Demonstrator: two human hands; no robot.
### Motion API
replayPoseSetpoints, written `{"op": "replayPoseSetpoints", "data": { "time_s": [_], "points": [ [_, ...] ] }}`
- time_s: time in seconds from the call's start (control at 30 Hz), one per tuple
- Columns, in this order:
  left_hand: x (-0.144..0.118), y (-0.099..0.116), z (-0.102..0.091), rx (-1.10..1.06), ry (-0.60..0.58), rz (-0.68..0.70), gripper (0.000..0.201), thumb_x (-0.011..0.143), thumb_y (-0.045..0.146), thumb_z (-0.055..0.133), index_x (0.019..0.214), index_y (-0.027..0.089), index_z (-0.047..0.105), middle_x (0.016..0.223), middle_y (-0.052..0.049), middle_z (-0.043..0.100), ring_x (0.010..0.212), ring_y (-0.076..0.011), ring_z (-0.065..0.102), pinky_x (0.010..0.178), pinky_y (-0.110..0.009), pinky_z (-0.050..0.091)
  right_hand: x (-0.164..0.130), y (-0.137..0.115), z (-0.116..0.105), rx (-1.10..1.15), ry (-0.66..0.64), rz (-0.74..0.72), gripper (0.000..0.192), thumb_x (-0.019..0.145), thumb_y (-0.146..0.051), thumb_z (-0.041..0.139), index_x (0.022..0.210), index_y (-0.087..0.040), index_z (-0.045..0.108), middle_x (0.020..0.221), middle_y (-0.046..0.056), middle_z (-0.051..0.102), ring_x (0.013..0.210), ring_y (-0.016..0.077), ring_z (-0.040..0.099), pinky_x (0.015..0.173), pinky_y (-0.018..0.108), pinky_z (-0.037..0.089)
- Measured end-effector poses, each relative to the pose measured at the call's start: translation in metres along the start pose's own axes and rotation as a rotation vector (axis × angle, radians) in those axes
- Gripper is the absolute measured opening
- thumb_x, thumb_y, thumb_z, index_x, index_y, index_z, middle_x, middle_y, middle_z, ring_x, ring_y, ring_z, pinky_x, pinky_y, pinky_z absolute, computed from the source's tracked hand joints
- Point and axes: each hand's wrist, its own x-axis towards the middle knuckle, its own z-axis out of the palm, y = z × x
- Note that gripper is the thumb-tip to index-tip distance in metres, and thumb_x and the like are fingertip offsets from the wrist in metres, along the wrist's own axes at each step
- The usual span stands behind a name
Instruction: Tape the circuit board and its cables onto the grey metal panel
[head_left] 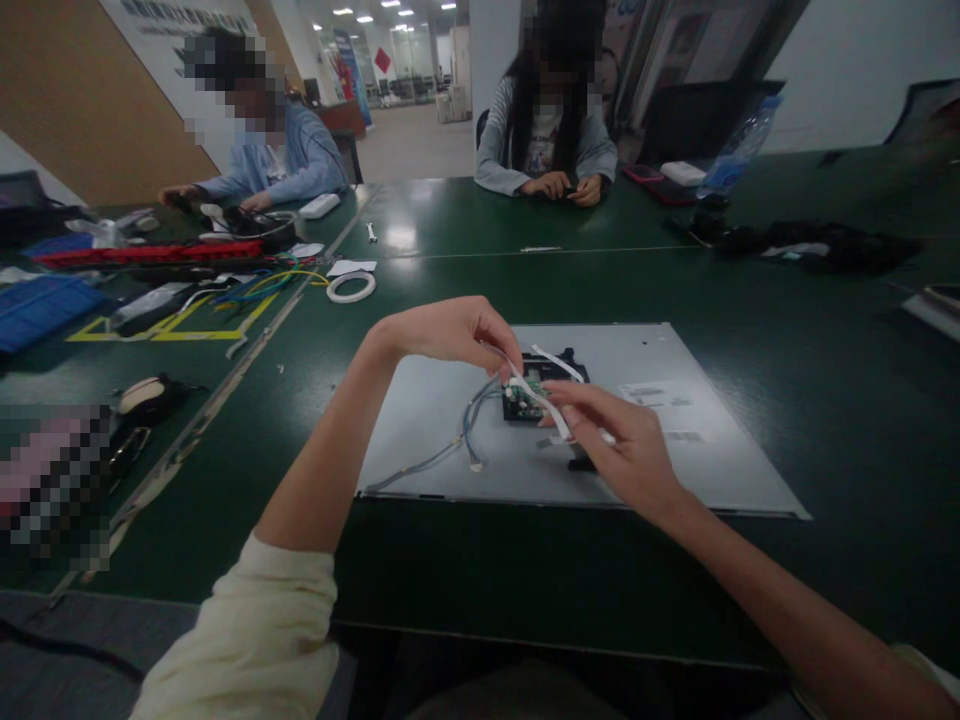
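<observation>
A white flat cable (541, 402) is stretched between my two hands, slanting down to the right. My left hand (466, 330) pinches its upper end, wrist bent high. My right hand (628, 436) grips the lower end between thumb and fingers. Right beneath lies a small green circuit board (531, 388) on a black bracket (516, 410), partly hidden by the cable and fingers. These sit on a flat grey metal panel (712, 430). A bundle of thin grey and blue wires (461, 438) runs from the board toward the panel's near left corner.
On the green table (600, 580), a tape roll (351, 287) and a small wrench (371, 233) lie beyond the panel. Left are a blue tray (45, 310), red strips and wires. A water bottle (739, 150) stands far right. Two people sit across the table.
</observation>
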Motion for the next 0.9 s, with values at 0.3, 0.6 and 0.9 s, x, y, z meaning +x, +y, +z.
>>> {"op": "replayPoseSetpoints", "data": {
  "time_s": [0.3,0.6,0.9],
  "points": [
    [-0.002,0.036,0.010,0.064,0.163,0.106,0.016,0.069,0.010,0.061,0.072,0.020,0.072,0.078,-0.002,0.069,0.073,-0.0119,0.064,0.069,-0.019,0.048,-0.006,-0.015,-0.008,-0.218,0.213,-0.089,0.014,0.077,-0.031,0.058,0.085,-0.026,0.068,0.076,0.004,0.069,0.063,0.0184,0.063,0.062,0.032,0.052],
    [0.000,0.055,0.018,0.069,0.298,0.085,0.016,0.069,0.009,0.061,0.072,0.020,0.072,0.085,-0.006,0.069,0.083,-0.0159,0.064,0.071,-0.021,0.049,0.001,-0.010,-0.004,0.556,-0.112,0.264,0.028,0.082,-0.042,0.052,0.085,-0.017,0.066,0.065,0.004,0.065,0.054,0.0130,0.059,0.043,0.022,0.044],
    [-0.003,0.043,0.013,0.126,0.396,0.152,0.027,0.074,0.013,0.057,0.098,0.020,0.068,0.092,-0.003,0.068,0.085,-0.0144,0.063,0.074,-0.021,0.049,0.000,-0.010,-0.009,0.507,0.017,0.257,0.018,0.078,-0.035,0.060,0.076,-0.018,0.067,0.052,-0.001,0.058,0.042,0.0070,0.049,0.039,0.017,0.041]
  ]
}}
